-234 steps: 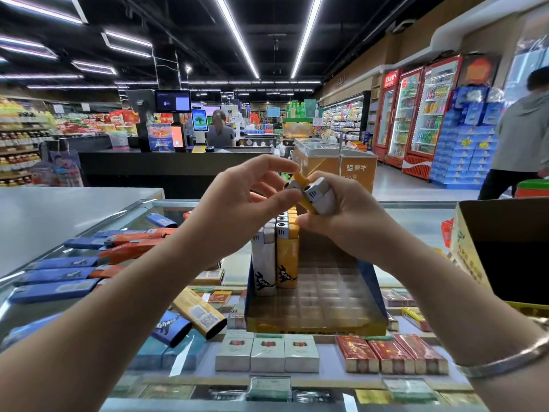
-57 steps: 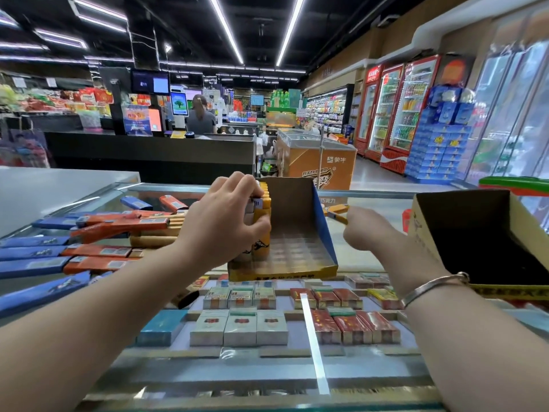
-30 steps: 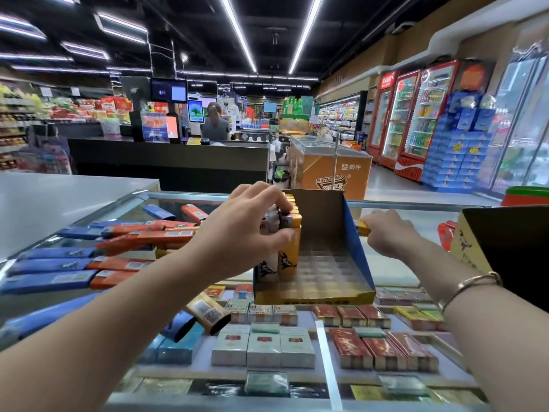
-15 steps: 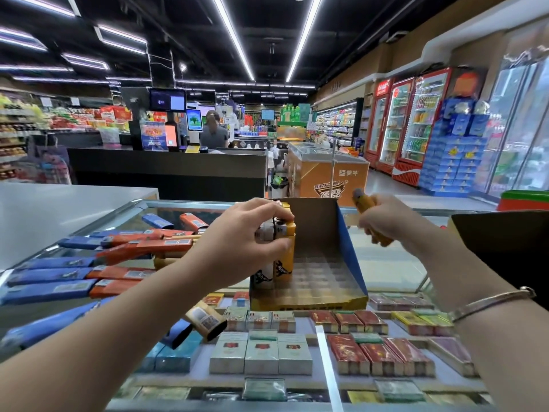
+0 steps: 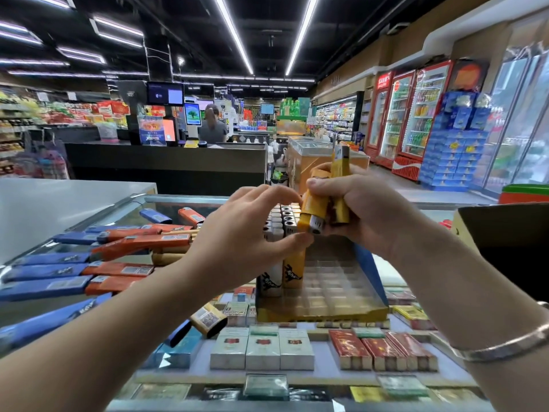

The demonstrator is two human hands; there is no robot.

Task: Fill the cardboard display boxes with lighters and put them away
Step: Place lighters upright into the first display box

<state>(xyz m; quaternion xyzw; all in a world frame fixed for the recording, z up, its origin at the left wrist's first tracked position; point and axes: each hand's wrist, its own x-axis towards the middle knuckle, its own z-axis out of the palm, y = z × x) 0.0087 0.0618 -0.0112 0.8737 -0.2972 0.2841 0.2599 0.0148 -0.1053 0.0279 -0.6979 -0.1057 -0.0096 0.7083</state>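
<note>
At frame centre, the right hand (image 5: 359, 209) grips a small bunch of yellow lighters (image 5: 316, 211). Its fingers are curled round them and the thumb lies across the top. One lighter points its metal head down and left, and another sticks up above the hand (image 5: 340, 162).

The left hand (image 5: 243, 230) sits just left of the bunch with its fingers loosely spread and bent. Its thumb tip reaches up to the metal head of the lowest lighter, and the fingertips hover close to the bunch. Whether they pinch it cannot be told.

Below the hands stands the display box (image 5: 320, 310), yellow at the front with a blue right wall, on the glass counter (image 5: 297, 382). Its left side holds rows of upright lighters (image 5: 282, 233), white and yellow with silver heads; the rest of its gridded tray shows bare cells.

Cigarette packs (image 5: 261, 349) lie under the glass in the lower centre. Long blue and orange cartons (image 5: 118, 269) lie on the left of the counter. A dark open carton (image 5: 505, 233) sits at the right edge. A silver bracelet (image 5: 505, 349) circles the right wrist at lower right.

In the background, a person (image 5: 212, 126) stands behind a black checkout desk in the upper middle, and red drink fridges (image 5: 416, 114) line the upper right.
</note>
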